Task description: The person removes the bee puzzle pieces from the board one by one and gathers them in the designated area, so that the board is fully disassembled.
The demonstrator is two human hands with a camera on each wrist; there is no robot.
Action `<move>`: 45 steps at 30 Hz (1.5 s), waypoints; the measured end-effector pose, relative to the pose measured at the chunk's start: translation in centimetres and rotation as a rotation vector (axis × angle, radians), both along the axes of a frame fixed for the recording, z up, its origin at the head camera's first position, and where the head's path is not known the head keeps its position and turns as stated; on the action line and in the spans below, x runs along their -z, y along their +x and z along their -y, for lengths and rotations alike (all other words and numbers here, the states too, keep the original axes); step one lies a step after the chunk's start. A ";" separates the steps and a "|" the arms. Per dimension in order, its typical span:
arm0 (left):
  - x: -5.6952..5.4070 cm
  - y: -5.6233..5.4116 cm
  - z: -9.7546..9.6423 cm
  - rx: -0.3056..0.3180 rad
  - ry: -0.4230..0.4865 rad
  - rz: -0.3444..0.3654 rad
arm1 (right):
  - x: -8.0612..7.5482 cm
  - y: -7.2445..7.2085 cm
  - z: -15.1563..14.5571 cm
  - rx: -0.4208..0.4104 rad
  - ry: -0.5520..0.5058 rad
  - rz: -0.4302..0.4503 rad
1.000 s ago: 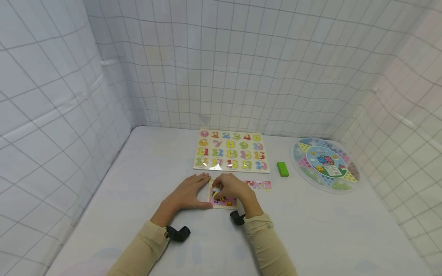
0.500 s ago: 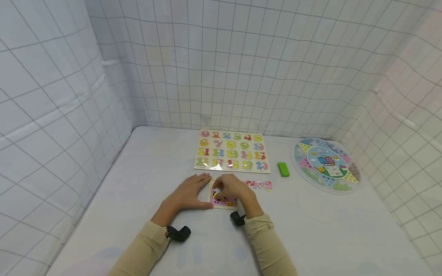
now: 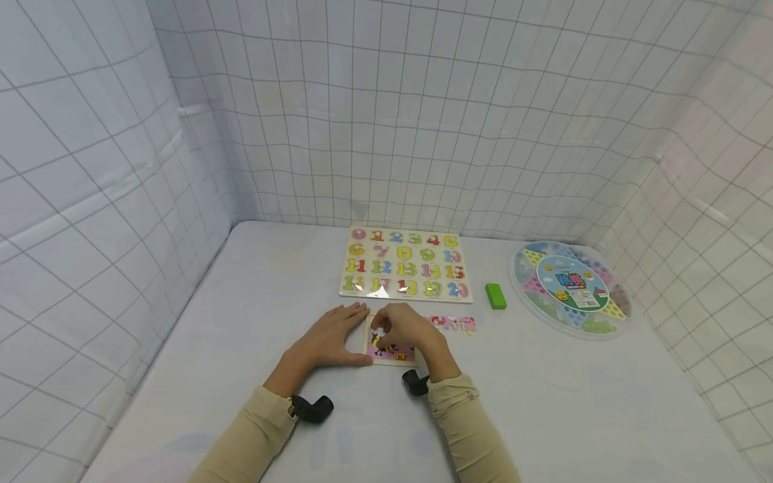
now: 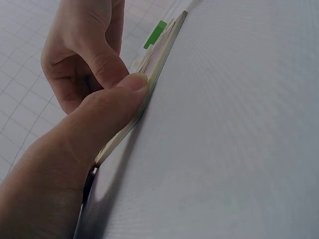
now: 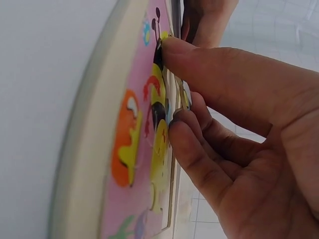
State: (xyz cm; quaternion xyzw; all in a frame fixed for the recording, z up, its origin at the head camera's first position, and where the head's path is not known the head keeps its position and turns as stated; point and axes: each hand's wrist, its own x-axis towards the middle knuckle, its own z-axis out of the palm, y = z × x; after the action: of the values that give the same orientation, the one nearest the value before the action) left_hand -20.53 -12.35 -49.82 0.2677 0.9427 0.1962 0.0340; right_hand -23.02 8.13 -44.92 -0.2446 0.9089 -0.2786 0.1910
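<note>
A small square wooden jigsaw board (image 3: 394, 362) with a pink bee picture lies on the table. My left hand (image 3: 329, 341) rests along its left side, fingers extended toward the far corner and thumb touching the near corner. In the left wrist view the left thumb (image 4: 112, 104) presses on the board's rim. Over the picture, my right hand (image 3: 412, 330) has its thumb and fingers curled together. The right wrist view shows these fingertips pinching a small jigsaw piece (image 5: 182, 94), mostly hidden, at the board's surface. Several pink jigsaw pieces (image 3: 454, 323) lie right of the board.
Behind the hands lies a wooden number puzzle (image 3: 406, 263). A green block (image 3: 495, 296) is to its right. Farther right sits a round, colourful clear-rimmed game box (image 3: 570, 288). White gridded cloth walls (image 3: 392, 134) enclose the white table at the back and sides.
Both hands stay in nearly the same place. The right fingertips shift only slightly over the bee picture; the board and the other objects do not visibly move.
</note>
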 end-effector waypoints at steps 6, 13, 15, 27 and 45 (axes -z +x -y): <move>0.0 -0.1 0.0 0.002 -0.012 -0.009 | 0.1 -0.1 -0.1 0.010 -0.010 0.003; 0.0 -0.1 0.0 0.001 -0.013 -0.004 | 0.1 -0.3 -0.5 -0.010 -0.048 -0.012; 0.0 0.0 0.0 0.000 -0.013 -0.001 | 0.1 -0.4 -0.6 -0.017 -0.054 -0.013; 0.1 0.0 -0.1 -0.005 -0.009 -0.005 | 0.1 -0.3 -0.7 -0.024 -0.062 -0.007; 0.0 -0.1 0.1 0.005 0.004 -0.011 | -0.7 0.1 -1.7 0.001 -0.040 -0.036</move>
State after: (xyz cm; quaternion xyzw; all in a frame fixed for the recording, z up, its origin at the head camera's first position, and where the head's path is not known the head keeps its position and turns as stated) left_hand -20.65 -12.41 -49.84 0.2711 0.9419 0.1964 0.0290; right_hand -22.93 9.88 -44.26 -0.2530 0.9065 -0.2923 0.1698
